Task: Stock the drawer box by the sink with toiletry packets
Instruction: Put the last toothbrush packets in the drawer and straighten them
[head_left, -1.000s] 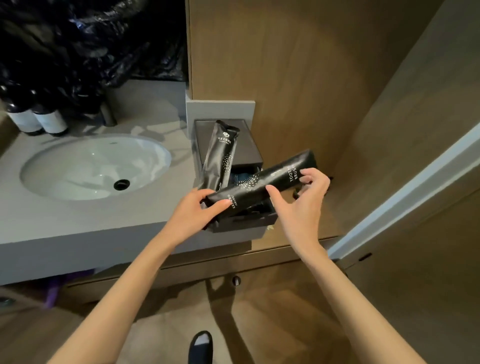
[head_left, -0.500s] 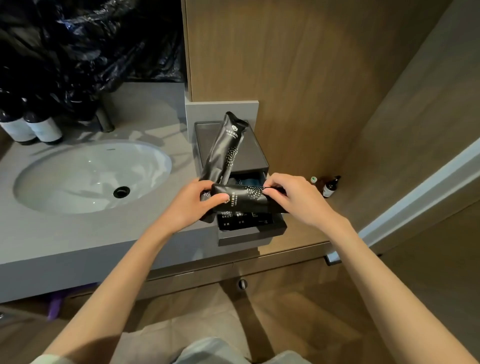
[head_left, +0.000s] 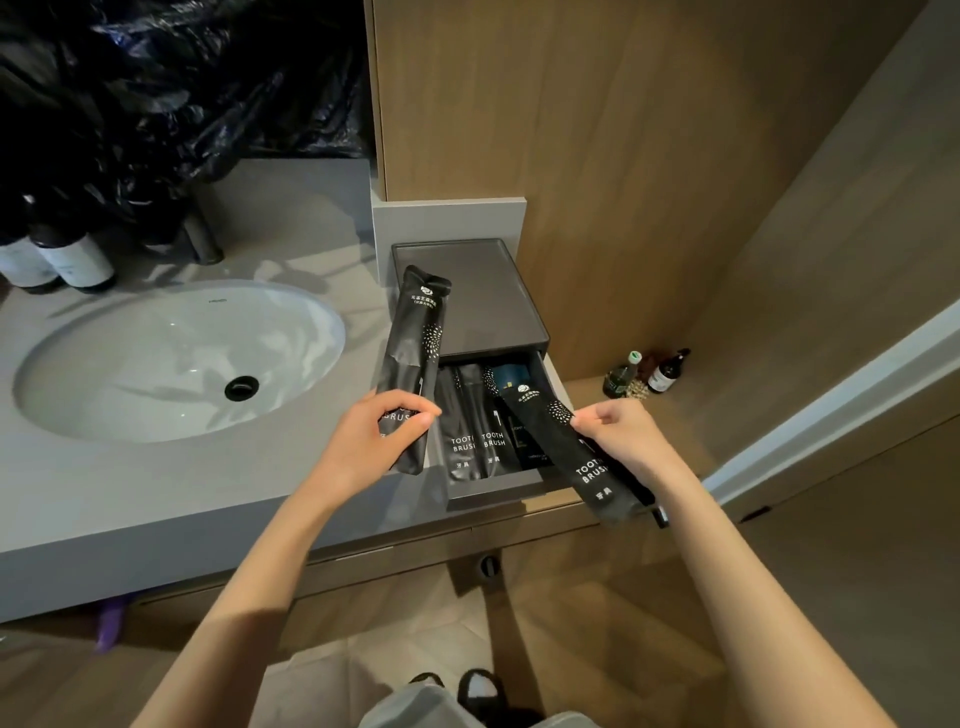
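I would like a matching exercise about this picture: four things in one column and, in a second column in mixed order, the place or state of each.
Things
1. left packet, gripped by the left hand
2. right packet, gripped by the right hand
3. drawer
4. small bottles

Places or states
A. pulled open, packets lying inside
B. standing on the wooden ledge, right of the box
C. slanted over the drawer's front right corner
D. at the drawer's left side, upper end over the box top

Pairs: 1-D, 2-C, 3-A, 4-B
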